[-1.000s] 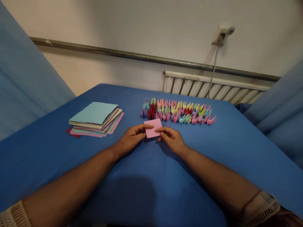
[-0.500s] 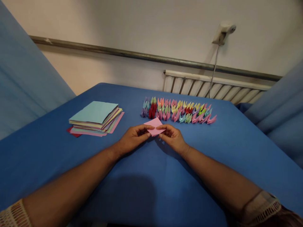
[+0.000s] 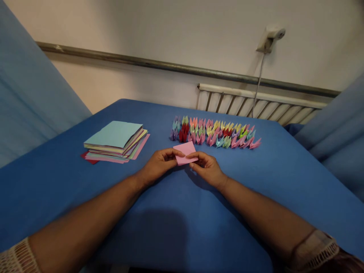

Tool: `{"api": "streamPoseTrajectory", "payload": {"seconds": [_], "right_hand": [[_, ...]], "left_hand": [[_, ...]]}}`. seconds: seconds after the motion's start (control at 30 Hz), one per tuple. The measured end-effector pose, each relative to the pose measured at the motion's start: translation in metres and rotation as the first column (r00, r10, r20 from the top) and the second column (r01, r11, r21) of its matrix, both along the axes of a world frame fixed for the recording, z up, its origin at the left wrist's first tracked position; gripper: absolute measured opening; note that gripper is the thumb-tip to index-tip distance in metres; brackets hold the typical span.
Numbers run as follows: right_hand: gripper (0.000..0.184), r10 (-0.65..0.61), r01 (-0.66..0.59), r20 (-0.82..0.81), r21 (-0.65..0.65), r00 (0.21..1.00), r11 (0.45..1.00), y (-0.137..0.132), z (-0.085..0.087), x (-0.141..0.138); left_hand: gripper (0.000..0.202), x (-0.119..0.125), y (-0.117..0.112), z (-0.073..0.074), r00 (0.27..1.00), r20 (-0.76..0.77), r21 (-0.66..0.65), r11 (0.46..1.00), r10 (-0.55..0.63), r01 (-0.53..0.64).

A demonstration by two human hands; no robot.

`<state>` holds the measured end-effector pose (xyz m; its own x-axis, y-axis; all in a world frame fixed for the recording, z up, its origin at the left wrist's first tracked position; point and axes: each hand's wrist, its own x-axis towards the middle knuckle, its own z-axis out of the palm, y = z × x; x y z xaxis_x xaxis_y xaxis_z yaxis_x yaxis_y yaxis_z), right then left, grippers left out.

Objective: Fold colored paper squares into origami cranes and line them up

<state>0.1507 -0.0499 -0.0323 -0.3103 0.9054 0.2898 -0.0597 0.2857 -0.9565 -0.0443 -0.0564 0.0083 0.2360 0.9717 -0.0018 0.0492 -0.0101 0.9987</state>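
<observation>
A small folded square of pink origami paper point(image 3: 185, 149) is held just above the blue table, between my two hands. My left hand point(image 3: 160, 161) pinches its left side, thumb below and fingers on top. On the right edge, my right hand point(image 3: 209, 167) pinches it the same way, with the index fingertip lying on the upper face. Several layers show at the paper's lower edge. Beyond my hands stand rows of folded paper cranes point(image 3: 214, 132) in many colours.
A tall stack of coloured paper sheets point(image 3: 116, 136), light blue on top, lies left on the blue table point(image 3: 159, 212). A red sheet point(image 3: 90, 158) sticks out beneath it. Behind are a radiator point(image 3: 256, 100), a metal rail point(image 3: 159, 65) and a wall socket point(image 3: 269, 40). Blue curtains point(image 3: 31, 83) hang at both sides.
The pink paper has turned in my fingers, from corner-up like a diamond to nearly edge-on square. Both hands keep their hold, with only slight finger shifts.
</observation>
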Motion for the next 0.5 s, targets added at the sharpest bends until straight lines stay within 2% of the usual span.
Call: {"api": "streamPoseTrajectory", "payload": {"seconds": [0.13, 0.33, 0.5], "right_hand": [[0.027, -0.021, 0.021, -0.011, 0.007, 1.0, 1.0, -0.001, 0.0001, -0.0021], [0.012, -0.129, 0.129, -0.002, 0.004, 0.992, 0.992, -0.003, 0.0042, -0.0051], [0.012, -0.181, 0.181, -0.015, 0.017, 0.983, 0.983, -0.0037, 0.0062, -0.0048]], "left_hand": [[0.021, 0.0009, 0.0005, 0.002, 0.998, -0.041, 0.046, 0.998, 0.043, -0.041], [0.02, 0.0031, 0.0008, 0.0035, 0.997, -0.053, 0.08, 0.995, 0.059, -0.055], [0.023, 0.0044, -0.0005, 0.0058, 0.987, -0.084, 0.102, 0.987, 0.136, -0.127]]}}
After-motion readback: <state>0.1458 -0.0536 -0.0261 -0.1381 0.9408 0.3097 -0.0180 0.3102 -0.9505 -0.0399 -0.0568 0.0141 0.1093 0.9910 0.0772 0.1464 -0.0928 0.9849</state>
